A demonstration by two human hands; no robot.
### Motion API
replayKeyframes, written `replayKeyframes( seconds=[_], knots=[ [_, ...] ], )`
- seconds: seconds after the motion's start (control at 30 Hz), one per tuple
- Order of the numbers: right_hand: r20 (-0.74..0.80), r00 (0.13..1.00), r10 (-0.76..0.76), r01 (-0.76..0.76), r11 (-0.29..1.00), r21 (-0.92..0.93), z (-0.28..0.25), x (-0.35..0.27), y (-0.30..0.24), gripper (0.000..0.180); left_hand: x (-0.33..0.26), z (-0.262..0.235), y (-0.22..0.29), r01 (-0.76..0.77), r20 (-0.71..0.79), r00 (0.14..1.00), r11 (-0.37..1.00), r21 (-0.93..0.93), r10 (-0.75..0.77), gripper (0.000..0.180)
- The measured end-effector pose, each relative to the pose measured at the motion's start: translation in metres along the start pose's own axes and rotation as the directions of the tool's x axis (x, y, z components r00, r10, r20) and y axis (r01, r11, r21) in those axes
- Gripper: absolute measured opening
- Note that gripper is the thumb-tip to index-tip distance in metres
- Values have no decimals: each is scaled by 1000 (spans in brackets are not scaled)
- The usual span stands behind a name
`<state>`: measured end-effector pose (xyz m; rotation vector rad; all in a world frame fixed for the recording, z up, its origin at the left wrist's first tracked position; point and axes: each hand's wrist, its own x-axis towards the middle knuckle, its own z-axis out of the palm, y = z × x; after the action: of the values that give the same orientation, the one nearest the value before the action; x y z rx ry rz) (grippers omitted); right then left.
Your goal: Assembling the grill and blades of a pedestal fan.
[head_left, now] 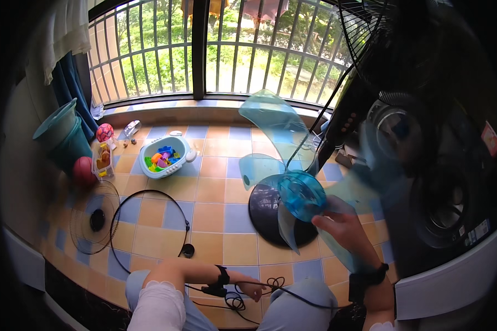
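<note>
A translucent blue fan blade (273,116), with wide curved vanes around a round hub, is raised in front of me at the right. My right hand (342,226) grips it by the hub, fingers closed at its edge. Low between my knees hangs my left hand (252,289), its fingers loose and pointing down, with nothing visible in them. A black power cord (234,300) lies in loops beside and below it. Behind the blade stands a black fan stand, its round base (265,212) on the tiles and its rear wire grille (364,41) at the upper right.
On the floor at left lie a round wire grille (95,215) and a black hoop (147,190). Farther off stand a light-blue basin (163,171) of colourful toys, balls (84,170) and teal buckets (66,138). A dark front-loading washing machine (425,243) borders the right. A barred window spans the back.
</note>
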<state>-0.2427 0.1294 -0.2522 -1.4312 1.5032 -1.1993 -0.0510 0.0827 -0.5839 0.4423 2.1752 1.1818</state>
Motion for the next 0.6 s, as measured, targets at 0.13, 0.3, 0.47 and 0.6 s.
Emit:
replayKeyframes(
  seconds=[0.13, 0.3, 0.47, 0.6],
  knots=[
    [-136, 988, 66, -67, 998, 0, -23, -56, -13, 34, 43, 37, -16, -40, -155, 986, 993, 113, 57, 41],
    [-322, 942, 92, -69, 994, 82, -28, -88, -15, 38, 38, 26, -37, 153, -175, 982, 854, 497, -75, 46],
    [-437, 892, 113, -77, 992, 98, -17, -100, -42, 41, 29, 26, -46, 61, -101, 995, 792, 608, 2, 24],
    [-387, 922, 15, -69, 990, -126, -37, -117, -41, 43, 41, 2, -42, 218, -438, 896, 793, 569, 68, 22]
  ],
)
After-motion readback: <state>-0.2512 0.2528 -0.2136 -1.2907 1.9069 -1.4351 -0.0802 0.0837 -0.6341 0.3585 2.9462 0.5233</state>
